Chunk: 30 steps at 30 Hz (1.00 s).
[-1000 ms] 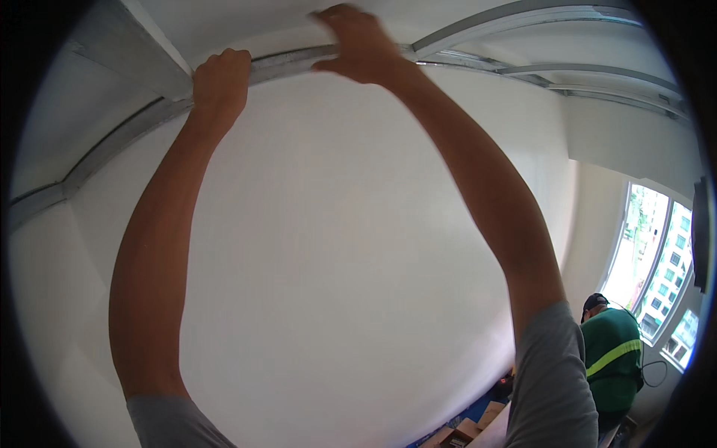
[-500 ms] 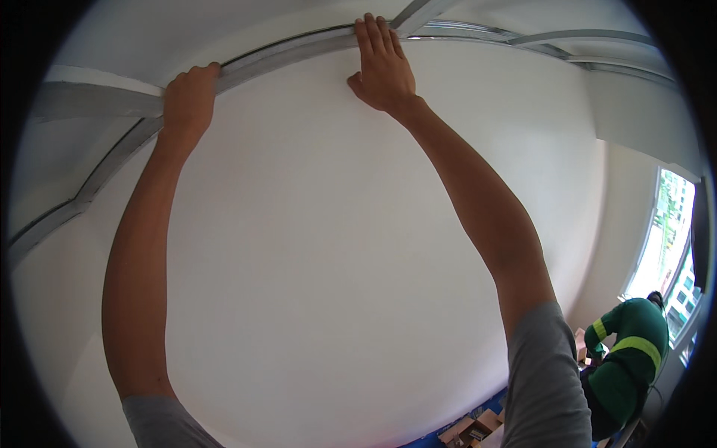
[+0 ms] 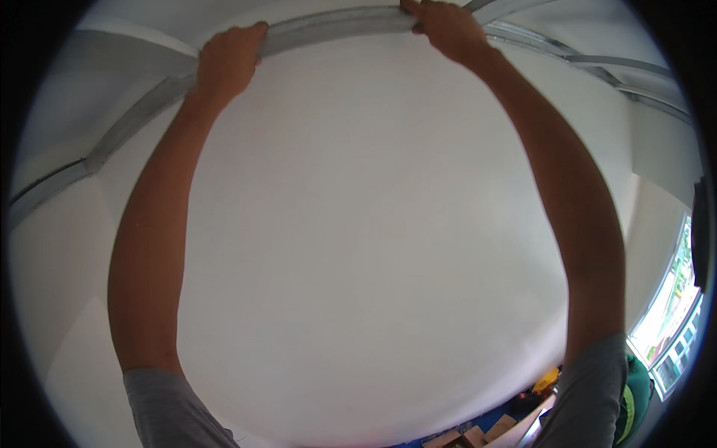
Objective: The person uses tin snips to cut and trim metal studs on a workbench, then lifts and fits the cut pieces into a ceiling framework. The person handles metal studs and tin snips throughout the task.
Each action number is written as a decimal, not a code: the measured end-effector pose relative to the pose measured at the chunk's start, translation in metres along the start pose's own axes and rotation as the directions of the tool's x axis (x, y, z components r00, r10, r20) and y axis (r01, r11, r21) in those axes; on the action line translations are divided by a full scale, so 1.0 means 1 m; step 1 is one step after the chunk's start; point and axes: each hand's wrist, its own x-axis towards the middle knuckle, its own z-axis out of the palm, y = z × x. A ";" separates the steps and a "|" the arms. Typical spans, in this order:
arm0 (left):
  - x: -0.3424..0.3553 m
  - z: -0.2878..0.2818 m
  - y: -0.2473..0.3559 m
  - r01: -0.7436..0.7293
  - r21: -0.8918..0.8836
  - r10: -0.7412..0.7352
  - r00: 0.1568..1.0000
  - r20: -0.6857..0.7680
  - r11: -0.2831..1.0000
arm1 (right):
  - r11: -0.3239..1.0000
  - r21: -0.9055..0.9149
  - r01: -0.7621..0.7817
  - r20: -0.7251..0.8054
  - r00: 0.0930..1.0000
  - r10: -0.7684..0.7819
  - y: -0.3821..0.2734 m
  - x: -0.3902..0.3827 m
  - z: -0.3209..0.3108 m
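A long grey metal channel runs along the top of a white wall, overhead. My left hand is raised to it, its fingers closed over the channel beside the spot where a wide cross piece meets it. Farther right, my right hand is also up at the channel, fingers bent over it, with the index finger and thumb on its edge. The tops of both hands lie near the upper rim of the picture, and part of their grip is hidden.
More metal ceiling bars branch off at the upper right. At the lower right are cardboard boxes, a yellow item and a person in a green top, mostly hidden behind my sleeve. A bright window stands at the far right.
My view has tilted upward and turned slightly left. My right hand, flat with straight fingers before, is now bent around the channel. My left hand stays closed at the channel.
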 end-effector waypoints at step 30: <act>0.075 -0.112 0.020 -0.036 0.130 -0.081 0.607 0.791 0.991 | 0.984 -0.137 -0.113 0.126 0.983 0.130 0.027 0.000 -0.009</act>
